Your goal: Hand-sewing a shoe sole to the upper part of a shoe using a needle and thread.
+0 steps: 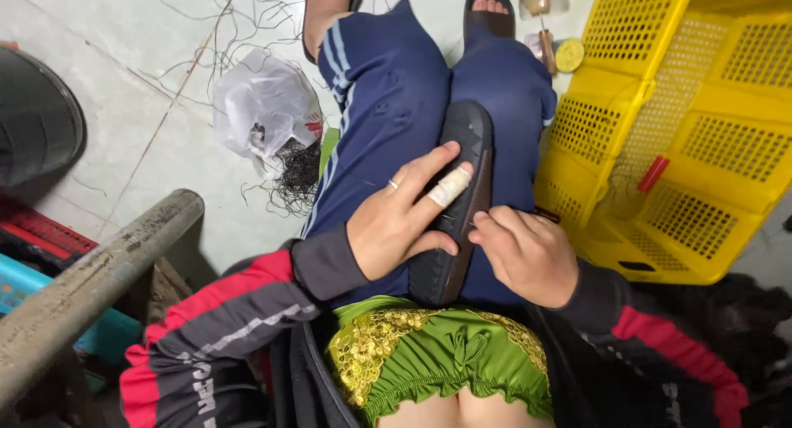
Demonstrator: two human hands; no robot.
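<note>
Slippage worried me most: the black shoe sole (462, 201) lay lengthwise along my lap, balanced on the rounded slope of my right thigh, and any push from one side alone could have rolled it toward the yellow crate (685, 131). My left hand (400, 222) was spread flat over it, bandaged finger stretched along the upper face, thumb hooked round the near edge. My right hand (528, 255) was curled, fingertips pinching the sole's right rim. Both wrists were bent inward, forearms resting close against my body.
</note>
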